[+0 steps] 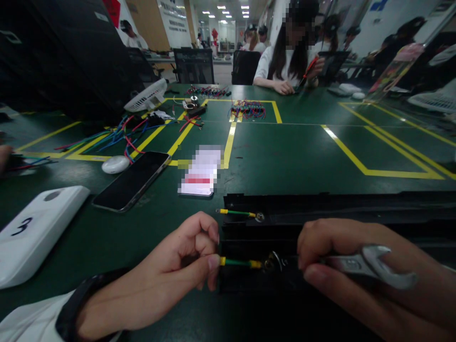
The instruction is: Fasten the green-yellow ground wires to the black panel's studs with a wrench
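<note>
Head view: lit phone [200, 171], black phone [133, 183] beyond left hand [188, 259].

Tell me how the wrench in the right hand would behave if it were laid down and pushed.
The wrench gripped by the right hand is probably rigid and fairly heavy for its size, as it looks like metal. Its flattish shank suggests sliding rather than rolling. The shiny surface may feel somewhat slippery.
</note>
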The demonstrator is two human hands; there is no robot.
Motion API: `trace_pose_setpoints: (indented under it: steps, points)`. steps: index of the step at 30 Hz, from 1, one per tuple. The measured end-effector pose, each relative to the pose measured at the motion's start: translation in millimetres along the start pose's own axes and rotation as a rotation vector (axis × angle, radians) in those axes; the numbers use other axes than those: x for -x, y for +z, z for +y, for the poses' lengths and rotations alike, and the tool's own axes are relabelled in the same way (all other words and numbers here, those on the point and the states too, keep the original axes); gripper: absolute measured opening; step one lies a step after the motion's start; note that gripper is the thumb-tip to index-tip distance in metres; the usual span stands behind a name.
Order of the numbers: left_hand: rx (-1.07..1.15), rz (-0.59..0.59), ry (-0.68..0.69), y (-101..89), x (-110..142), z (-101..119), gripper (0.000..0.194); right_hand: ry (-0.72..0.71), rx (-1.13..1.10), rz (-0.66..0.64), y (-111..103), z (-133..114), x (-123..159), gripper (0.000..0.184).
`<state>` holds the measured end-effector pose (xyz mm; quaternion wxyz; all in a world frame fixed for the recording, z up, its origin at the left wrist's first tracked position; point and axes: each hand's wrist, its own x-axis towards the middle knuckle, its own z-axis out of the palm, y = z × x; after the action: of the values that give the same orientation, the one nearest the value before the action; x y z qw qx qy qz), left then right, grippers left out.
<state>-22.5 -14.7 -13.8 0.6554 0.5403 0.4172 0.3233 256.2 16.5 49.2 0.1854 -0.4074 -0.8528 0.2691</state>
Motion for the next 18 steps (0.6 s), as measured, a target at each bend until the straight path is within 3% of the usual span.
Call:
trace_pose_setpoints:
  steps: [6, 9, 18]
  points:
    - [0.010, -0.003, 0.003, 0.9, -0.6, -0.5, 0.008, -0.076, -0.009, 0.043, 11.1, 5.5, 6.1, 0.012]
    - [0.015, -0.001, -0.001, 0.7, -0.3, -0.9, 0.008, -0.130, 0.036, 0.001, 12.1, 3.9, 2.2, 0.010]
    - [-0.003, -0.008, 0.008, 0.5, -1.1, -0.3, 0.007, -0.015, -0.064, -0.117, 5.9, 5.1, 5.1, 0.013]
